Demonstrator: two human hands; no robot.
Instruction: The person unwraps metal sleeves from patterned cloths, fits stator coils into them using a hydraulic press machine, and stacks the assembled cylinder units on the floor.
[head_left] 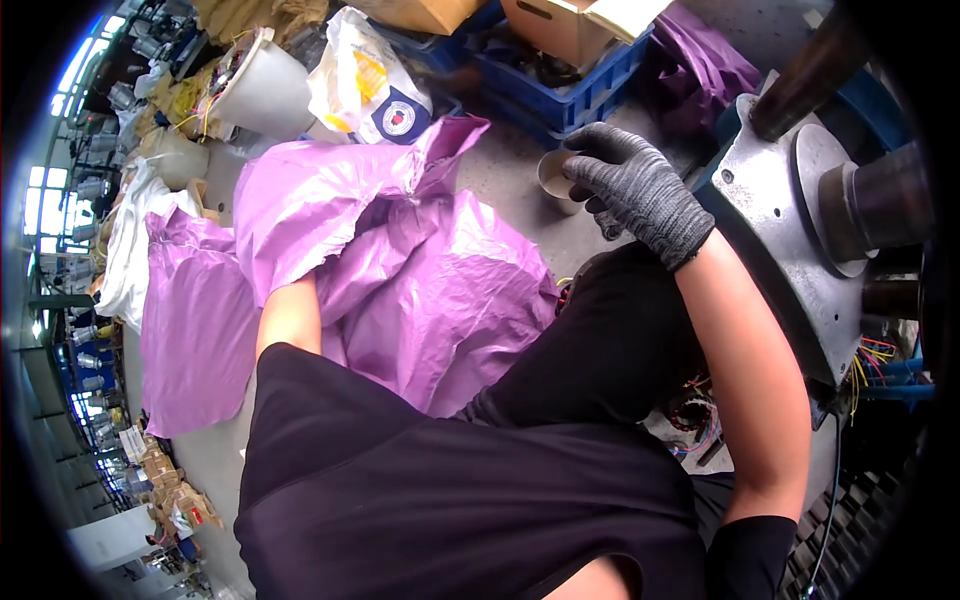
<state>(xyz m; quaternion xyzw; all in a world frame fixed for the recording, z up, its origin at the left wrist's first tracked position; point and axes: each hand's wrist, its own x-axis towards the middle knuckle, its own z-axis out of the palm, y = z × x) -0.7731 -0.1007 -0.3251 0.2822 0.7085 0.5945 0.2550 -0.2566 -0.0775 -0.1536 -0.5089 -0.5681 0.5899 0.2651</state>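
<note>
Grey concrete floor [512,168] is seen in a crowded workshop. The gloved fingers [610,140] of the right hand [640,190] are loosely curled, with nothing plainly held; a small cup-like cylinder [550,185] is placed just beyond, and whether it is touched cannot be told. The left hand is hidden inside a purple plastic sack [295,205], so its fingers cannot be judged. That sack is bunched at left of centre, against a bulkier purple sack [445,310]. The reach inside appears to be made; no contents are shown, and what is left to do cannot be told. A flatter purple sack [195,330] is seen farther left; blue crates [590,100] are stacked on the far side, and a steel-plated machine [765,215] is set at right.
</note>
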